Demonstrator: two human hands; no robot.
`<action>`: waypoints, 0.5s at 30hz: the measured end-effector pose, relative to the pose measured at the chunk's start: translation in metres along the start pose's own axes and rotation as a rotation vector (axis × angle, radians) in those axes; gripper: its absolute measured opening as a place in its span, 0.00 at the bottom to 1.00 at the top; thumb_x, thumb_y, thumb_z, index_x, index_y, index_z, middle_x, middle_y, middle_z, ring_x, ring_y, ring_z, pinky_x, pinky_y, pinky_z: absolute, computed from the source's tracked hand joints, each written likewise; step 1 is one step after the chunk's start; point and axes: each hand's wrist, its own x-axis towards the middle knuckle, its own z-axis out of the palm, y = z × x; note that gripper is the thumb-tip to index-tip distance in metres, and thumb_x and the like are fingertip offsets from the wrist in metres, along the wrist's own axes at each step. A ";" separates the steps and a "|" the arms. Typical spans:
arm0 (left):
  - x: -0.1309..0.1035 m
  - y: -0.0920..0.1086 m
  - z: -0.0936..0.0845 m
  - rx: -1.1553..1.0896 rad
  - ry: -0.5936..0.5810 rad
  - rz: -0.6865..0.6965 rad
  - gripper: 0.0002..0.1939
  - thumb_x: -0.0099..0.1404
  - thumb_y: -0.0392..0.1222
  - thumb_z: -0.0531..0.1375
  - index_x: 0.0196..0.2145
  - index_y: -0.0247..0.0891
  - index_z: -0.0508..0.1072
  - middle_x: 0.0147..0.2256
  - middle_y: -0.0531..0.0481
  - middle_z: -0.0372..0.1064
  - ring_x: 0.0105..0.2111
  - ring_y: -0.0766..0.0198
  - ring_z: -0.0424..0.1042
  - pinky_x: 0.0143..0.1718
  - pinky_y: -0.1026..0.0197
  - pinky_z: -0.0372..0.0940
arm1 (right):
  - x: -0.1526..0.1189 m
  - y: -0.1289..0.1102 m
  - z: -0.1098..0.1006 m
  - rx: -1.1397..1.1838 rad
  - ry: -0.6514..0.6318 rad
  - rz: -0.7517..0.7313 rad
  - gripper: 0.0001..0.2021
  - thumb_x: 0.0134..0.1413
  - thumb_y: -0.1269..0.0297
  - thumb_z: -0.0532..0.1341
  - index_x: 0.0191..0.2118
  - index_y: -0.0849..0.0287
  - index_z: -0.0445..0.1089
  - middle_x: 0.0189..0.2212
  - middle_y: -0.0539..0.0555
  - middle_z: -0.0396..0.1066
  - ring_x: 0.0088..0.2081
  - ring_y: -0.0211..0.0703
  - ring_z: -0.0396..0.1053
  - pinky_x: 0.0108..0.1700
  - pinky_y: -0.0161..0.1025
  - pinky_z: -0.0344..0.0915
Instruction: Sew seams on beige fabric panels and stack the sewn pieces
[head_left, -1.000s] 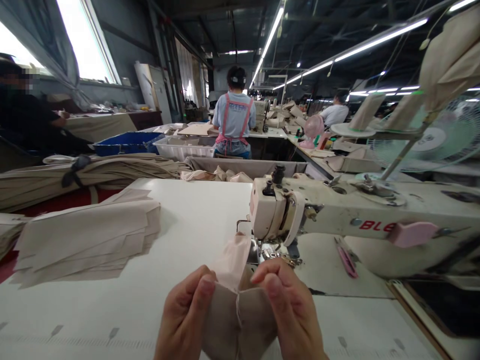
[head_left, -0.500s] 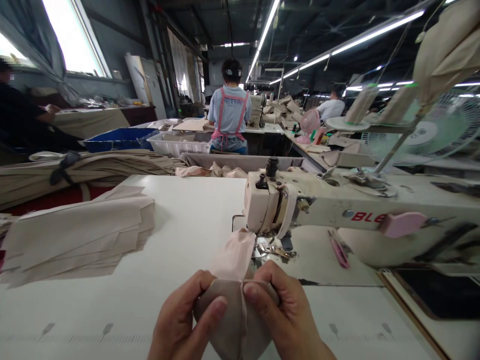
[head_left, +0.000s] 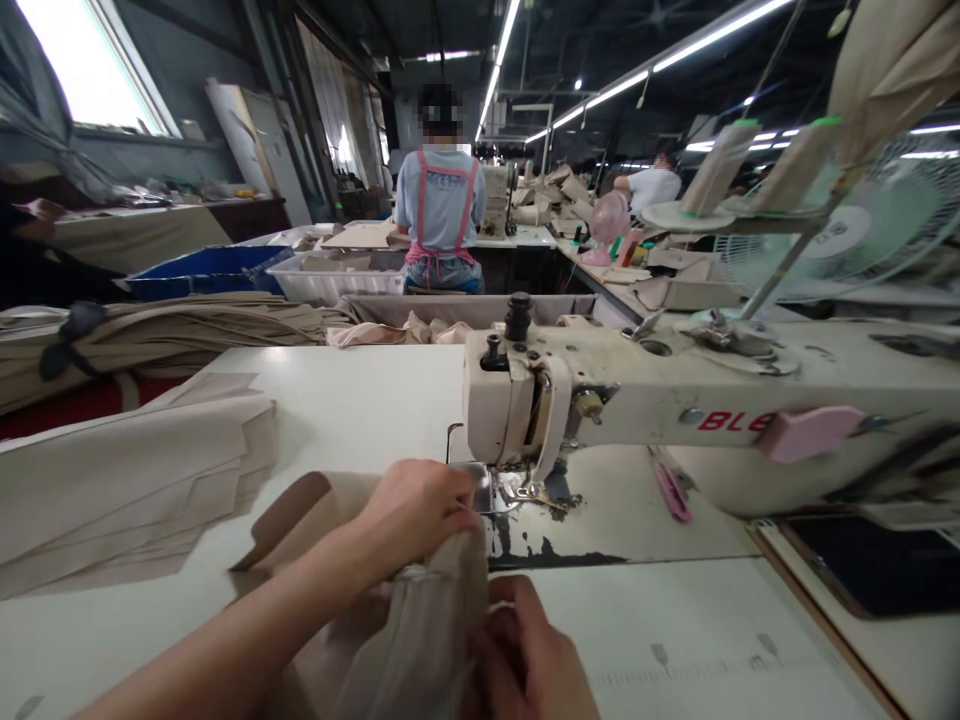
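1. Grips top edge of beige fabric (head_left: 420, 640) with left hand (head_left: 416, 510), closed on cloth with fingers bent toward the right.
2. Holds right side of same beige fabric with right hand (head_left: 536, 655), curled closed on it, with fingertips partly hidden in folds; sits lower and to the right of left grip.
3. Keeps beige fabric bunched between and below both grips, with folded part spreading left under left forearm, over white tabletop (head_left: 360, 390).
4. Places left grip just left of and near presser foot (head_left: 534, 492), below sewing machine head (head_left: 495, 410); cannot tell whether touching metal plate (head_left: 480, 485).
5. Shows pink snips (head_left: 670, 490) lying to the right of both grips, on machine bed (head_left: 600, 520).
6. Shows dark flat device (head_left: 877, 565) farther right of right grip.
7. Shows stack of beige pieces (head_left: 142, 490) to the left of left grip, apart from that hand.
8. Shows white basket (head_left: 337, 285) and blue bin (head_left: 202, 270) beyond left grip, plus seated person in pink apron straps (head_left: 442, 205), facing away.
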 end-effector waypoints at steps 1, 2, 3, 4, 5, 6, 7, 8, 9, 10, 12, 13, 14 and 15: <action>0.015 -0.002 0.016 -0.024 -0.032 -0.009 0.09 0.55 0.47 0.65 0.24 0.41 0.73 0.24 0.56 0.71 0.27 0.64 0.69 0.25 0.65 0.50 | 0.004 0.005 -0.014 -0.235 0.051 -0.151 0.07 0.63 0.65 0.52 0.45 0.57 0.62 0.30 0.54 0.73 0.27 0.43 0.73 0.30 0.37 0.71; 0.026 -0.004 0.030 -0.046 -0.043 -0.022 0.09 0.55 0.48 0.66 0.25 0.41 0.73 0.24 0.56 0.72 0.27 0.64 0.69 0.25 0.66 0.51 | 0.009 0.008 -0.028 -0.439 0.079 -0.316 0.11 0.61 0.68 0.53 0.49 0.58 0.64 0.38 0.60 0.73 0.37 0.48 0.74 0.38 0.43 0.72; 0.033 -0.006 0.042 -0.067 -0.047 -0.036 0.10 0.54 0.48 0.65 0.25 0.40 0.73 0.25 0.55 0.72 0.26 0.64 0.70 0.24 0.67 0.52 | 0.014 0.010 -0.040 -0.584 0.070 -0.456 0.13 0.60 0.70 0.53 0.50 0.59 0.65 0.42 0.61 0.72 0.43 0.51 0.72 0.44 0.48 0.71; 0.037 -0.007 0.051 -0.085 -0.046 -0.048 0.11 0.55 0.49 0.65 0.25 0.39 0.73 0.25 0.55 0.72 0.27 0.64 0.70 0.24 0.67 0.53 | 0.019 0.011 -0.050 -0.676 0.039 -0.571 0.14 0.60 0.72 0.53 0.51 0.61 0.66 0.45 0.62 0.71 0.47 0.53 0.70 0.49 0.50 0.70; 0.039 -0.009 0.056 -0.101 -0.041 -0.055 0.11 0.55 0.49 0.64 0.25 0.39 0.73 0.26 0.54 0.73 0.27 0.64 0.70 0.25 0.67 0.54 | 0.025 0.011 -0.057 -0.719 -0.007 -0.653 0.14 0.60 0.73 0.53 0.50 0.63 0.67 0.45 0.62 0.72 0.48 0.53 0.69 0.51 0.50 0.69; 0.039 -0.010 0.058 -0.113 -0.035 -0.059 0.09 0.55 0.47 0.63 0.26 0.38 0.73 0.26 0.53 0.73 0.27 0.64 0.71 0.25 0.67 0.55 | 0.029 0.011 -0.062 -0.730 -0.055 -0.705 0.13 0.60 0.74 0.52 0.49 0.65 0.69 0.43 0.62 0.72 0.47 0.51 0.69 0.51 0.48 0.69; 0.038 -0.011 0.058 -0.122 -0.031 -0.061 0.08 0.56 0.45 0.62 0.26 0.38 0.74 0.25 0.53 0.73 0.26 0.64 0.71 0.25 0.67 0.55 | 0.033 0.010 -0.065 -0.724 -0.095 -0.734 0.13 0.60 0.75 0.52 0.47 0.67 0.69 0.42 0.61 0.73 0.46 0.50 0.69 0.51 0.45 0.69; 0.037 -0.011 0.056 -0.128 -0.028 -0.062 0.06 0.56 0.43 0.61 0.26 0.38 0.74 0.25 0.53 0.73 0.26 0.65 0.71 0.25 0.67 0.56 | 0.037 0.009 -0.067 -0.718 -0.126 -0.753 0.13 0.60 0.76 0.52 0.47 0.67 0.70 0.42 0.61 0.73 0.46 0.49 0.69 0.50 0.44 0.70; 0.037 -0.011 0.054 -0.131 -0.025 -0.062 0.06 0.55 0.41 0.60 0.26 0.38 0.75 0.25 0.53 0.73 0.26 0.64 0.71 0.26 0.67 0.57 | 0.039 0.008 -0.068 -0.715 -0.151 -0.762 0.13 0.60 0.76 0.52 0.47 0.68 0.70 0.42 0.62 0.73 0.46 0.49 0.69 0.50 0.44 0.70; 0.038 -0.012 0.052 -0.130 -0.020 -0.065 0.05 0.55 0.40 0.60 0.27 0.37 0.75 0.25 0.52 0.73 0.27 0.63 0.72 0.26 0.67 0.58 | 0.042 0.007 -0.069 -0.714 -0.168 -0.767 0.13 0.59 0.77 0.52 0.47 0.68 0.70 0.41 0.62 0.73 0.45 0.49 0.69 0.50 0.44 0.70; 0.043 -0.011 0.049 -0.115 0.001 -0.075 0.06 0.55 0.40 0.59 0.29 0.37 0.76 0.27 0.49 0.74 0.30 0.59 0.73 0.28 0.65 0.60 | 0.046 0.006 -0.072 -0.720 -0.201 -0.744 0.14 0.59 0.76 0.53 0.47 0.69 0.70 0.42 0.62 0.73 0.45 0.50 0.68 0.51 0.45 0.70; 0.047 -0.011 0.049 -0.104 0.015 -0.078 0.07 0.55 0.40 0.59 0.29 0.36 0.76 0.29 0.48 0.74 0.32 0.57 0.73 0.30 0.64 0.61 | 0.048 0.005 -0.073 -0.720 -0.209 -0.727 0.14 0.58 0.76 0.53 0.48 0.69 0.70 0.42 0.63 0.73 0.46 0.50 0.68 0.52 0.46 0.69; 0.051 -0.011 0.048 -0.095 0.029 -0.080 0.08 0.55 0.39 0.58 0.30 0.36 0.76 0.30 0.46 0.74 0.34 0.55 0.73 0.31 0.62 0.62 | 0.050 0.005 -0.074 -0.716 -0.211 -0.710 0.14 0.58 0.75 0.54 0.48 0.70 0.70 0.43 0.63 0.72 0.47 0.51 0.68 0.52 0.46 0.69; 0.056 -0.011 0.048 -0.088 0.043 -0.080 0.09 0.55 0.39 0.58 0.32 0.35 0.77 0.31 0.45 0.74 0.35 0.54 0.73 0.33 0.61 0.63 | 0.052 0.005 -0.075 -0.706 -0.209 -0.697 0.14 0.58 0.75 0.54 0.48 0.70 0.70 0.44 0.63 0.72 0.47 0.51 0.67 0.53 0.46 0.68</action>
